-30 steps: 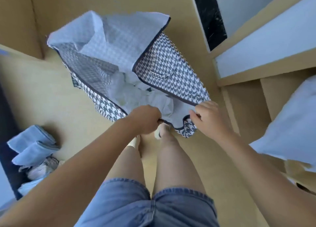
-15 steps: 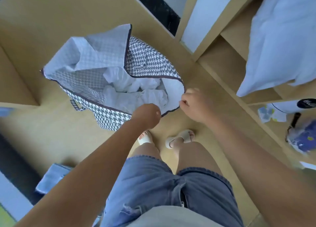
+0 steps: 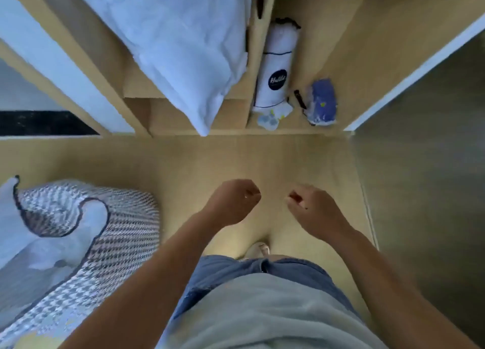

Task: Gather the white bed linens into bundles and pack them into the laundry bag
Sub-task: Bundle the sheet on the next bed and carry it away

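The houndstooth laundry bag [image 3: 123, 230] stands on the floor at the lower left, its mouth open. White linen [image 3: 52, 251] shows inside it. My left hand [image 3: 231, 201] and my right hand [image 3: 315, 209] hover side by side over the wooden floor, to the right of the bag and apart from it. Both hands have their fingers curled in and hold nothing. A white pillow [image 3: 178, 46] lies on a wooden shelf straight ahead, its corner hanging over the shelf's front edge.
In the shelf compartment right of the pillow lie a white roll with a dark round logo [image 3: 275, 67], a blue pouch [image 3: 321, 101] and a small patterned item [image 3: 273, 116]. Wooden floor [image 3: 183, 159] lies ahead; grey floor [image 3: 425, 191] starts at the right.
Both hands have let go of the bag's rim and drawn away from it. My view has turned right, so the bag now sits at the lower left and the shelf lies ahead.
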